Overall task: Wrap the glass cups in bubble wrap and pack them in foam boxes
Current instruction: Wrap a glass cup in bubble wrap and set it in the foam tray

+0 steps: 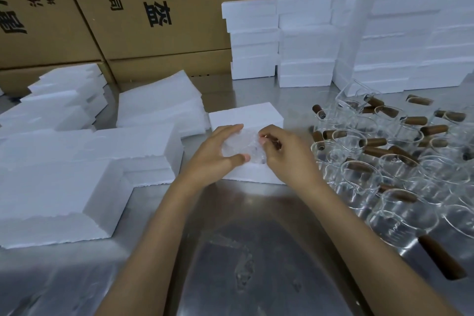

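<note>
Cartons [143, 7] behind the bench: brown corrugated board, black Chinese characters printed upside down to your view; "有限公司" is legible, the rest is only partly in frame.

Bench [256, 251]: brushed steel, dull reflections.

Your left hand [218, 151] cups a cup wrapped in bubble wrap [243, 146], thumb under, fingers curled over the top; the grip is part closed around the bundle. Your right hand [284, 151] pinches the wrap at the bundle's right end, fingertips bunched tight on the film. The wrap is clear and crinkled; the glass inside cannot be made out. The bundle sits over an open foam box [246, 115], white expanded foam, rectangular, at bench centre; whether it rests inside the cavity cannot be told.

Right of the box: a cluster of unwrapped glass cups [397, 174], clear, cylindrical with pour lips, each with a brown cylindrical side handle, standing close together.

Far right: stacked foam boxes [307, 41], rough-edged. Left: flat foam lids [64, 187] in low piles.
</note>
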Motion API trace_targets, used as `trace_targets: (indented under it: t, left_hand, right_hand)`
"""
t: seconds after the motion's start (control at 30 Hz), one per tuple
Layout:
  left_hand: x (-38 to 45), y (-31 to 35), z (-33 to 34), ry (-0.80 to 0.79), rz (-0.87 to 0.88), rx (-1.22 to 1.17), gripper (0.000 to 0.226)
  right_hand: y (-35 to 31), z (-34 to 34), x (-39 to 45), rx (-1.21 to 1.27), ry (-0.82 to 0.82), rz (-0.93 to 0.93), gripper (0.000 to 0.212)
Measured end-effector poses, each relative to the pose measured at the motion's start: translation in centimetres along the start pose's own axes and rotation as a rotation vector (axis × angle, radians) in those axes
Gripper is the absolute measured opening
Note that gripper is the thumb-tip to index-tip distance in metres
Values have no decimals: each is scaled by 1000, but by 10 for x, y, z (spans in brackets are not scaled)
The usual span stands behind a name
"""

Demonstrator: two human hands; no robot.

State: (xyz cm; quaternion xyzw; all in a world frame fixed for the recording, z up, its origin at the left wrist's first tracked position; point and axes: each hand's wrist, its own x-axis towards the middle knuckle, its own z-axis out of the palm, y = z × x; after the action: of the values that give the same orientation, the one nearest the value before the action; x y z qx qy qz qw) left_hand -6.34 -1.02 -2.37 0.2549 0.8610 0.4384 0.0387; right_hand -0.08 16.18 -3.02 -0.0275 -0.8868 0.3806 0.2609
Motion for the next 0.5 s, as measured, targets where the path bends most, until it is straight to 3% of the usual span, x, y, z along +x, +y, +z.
trace_targets:
  t: [0.3,0.5]
  left_hand:
    - [-7,-4,1,39,-5,-15,60]
    - [-8,-5,5,41,-27,-12,60]
  right_hand:
    - [1,-4,-1,108,40,-52,15]
    - [2,-2,0,55,43,-69,14]
